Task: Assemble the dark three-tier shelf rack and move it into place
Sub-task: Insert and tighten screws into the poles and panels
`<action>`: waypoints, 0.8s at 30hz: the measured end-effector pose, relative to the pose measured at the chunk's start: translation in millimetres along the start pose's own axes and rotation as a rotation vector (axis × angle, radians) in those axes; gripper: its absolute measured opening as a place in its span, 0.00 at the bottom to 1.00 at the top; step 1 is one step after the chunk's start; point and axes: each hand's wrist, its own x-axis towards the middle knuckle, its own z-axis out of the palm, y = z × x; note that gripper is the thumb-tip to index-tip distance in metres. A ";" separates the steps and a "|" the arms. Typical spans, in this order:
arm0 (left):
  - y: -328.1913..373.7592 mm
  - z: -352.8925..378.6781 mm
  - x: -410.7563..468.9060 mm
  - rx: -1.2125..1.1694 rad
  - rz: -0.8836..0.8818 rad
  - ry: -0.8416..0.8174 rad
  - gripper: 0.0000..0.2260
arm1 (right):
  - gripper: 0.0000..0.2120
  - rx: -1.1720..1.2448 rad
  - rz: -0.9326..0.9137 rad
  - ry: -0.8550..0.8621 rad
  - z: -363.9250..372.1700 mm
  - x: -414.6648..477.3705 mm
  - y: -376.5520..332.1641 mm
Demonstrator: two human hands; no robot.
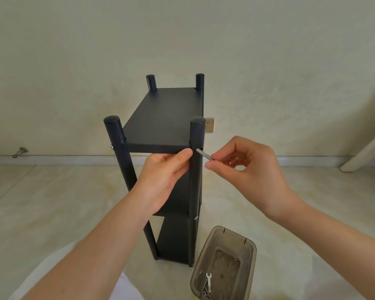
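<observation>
At near R corner of top shelf [160,120], rack post [197,135] is gripped by L hand [162,180]; grey metal rod [204,155], tip at post, is pinched by fingers of R hand [247,169].

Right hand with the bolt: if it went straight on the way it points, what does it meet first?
Right hand pinches a silver bolt aimed up-left. Its tip would first meet the near right post, about level with the top shelf. Tip looks just short of it; depth unclear.
</observation>
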 end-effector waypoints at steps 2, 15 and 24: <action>0.2 -0.1 0.2 -0.001 -0.003 0.013 0.17 | 0.07 -0.035 -0.001 -0.004 1.5 -1.5 -0.5; -3.9 4.9 0.2 -0.020 0.015 0.051 0.13 | 0.09 -0.050 0.037 0.035 -0.1 0.7 3.1; -4.2 5.4 0.1 -0.016 0.031 0.054 0.15 | 0.10 -0.029 0.061 0.043 0.4 3.3 2.8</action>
